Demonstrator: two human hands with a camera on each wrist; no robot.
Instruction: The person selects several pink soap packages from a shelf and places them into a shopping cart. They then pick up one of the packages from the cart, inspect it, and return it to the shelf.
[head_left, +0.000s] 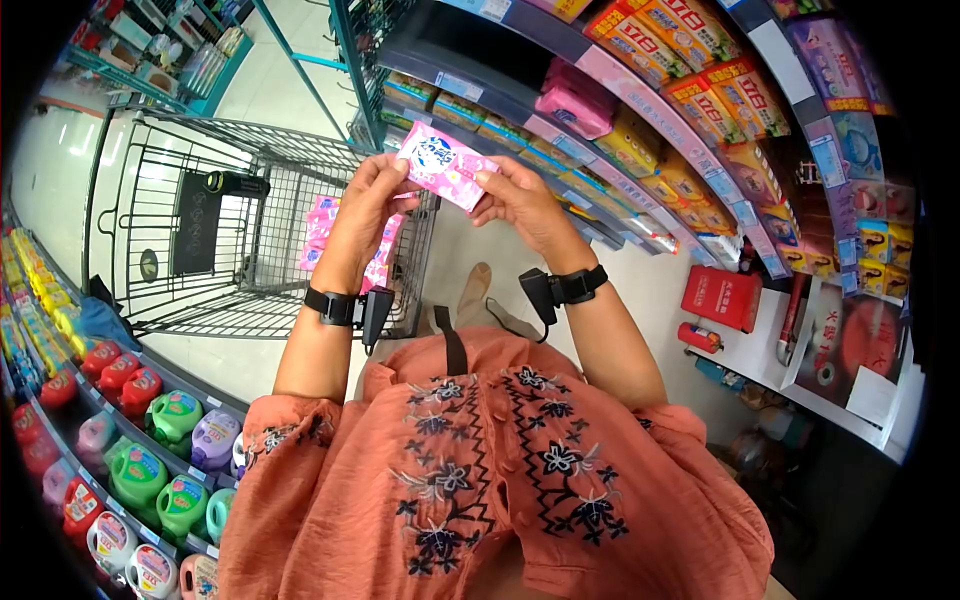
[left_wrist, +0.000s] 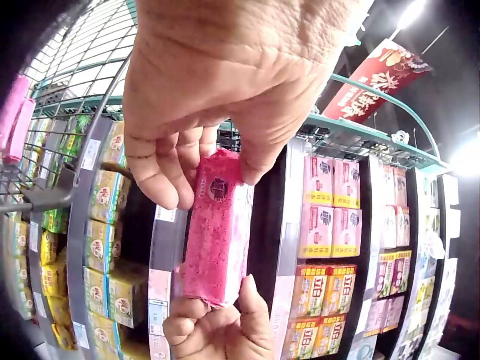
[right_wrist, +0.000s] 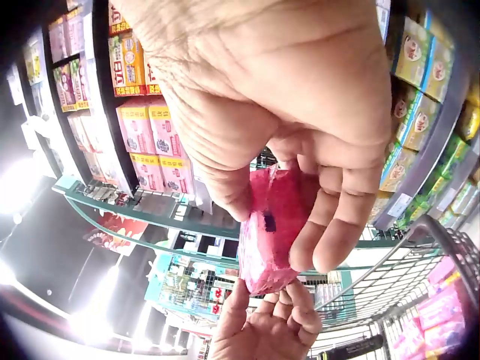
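Observation:
A pink packet (head_left: 440, 166) with blue and white printing is held up between both hands in the head view. The left hand (head_left: 376, 200) pinches its left end, and the right hand (head_left: 520, 200) pinches its right end. In the left wrist view the narrow pink side of the packet (left_wrist: 217, 225) shows, with the left hand (left_wrist: 225, 82) gripping the upper end. The right wrist view has the packet (right_wrist: 276, 225) between the thumb and fingers of the right hand (right_wrist: 285, 112). Similar pink packets (head_left: 320, 232) lie in the cart below the left forearm.
A wire shopping cart (head_left: 290, 150) stands at the left. Shelves of boxed goods (head_left: 640, 145) run along the upper right. Detergent bottles (head_left: 137, 475) line a shelf at lower left. At the right, a red box (head_left: 720, 298) and a small extinguisher (head_left: 699, 337) are near a white stand.

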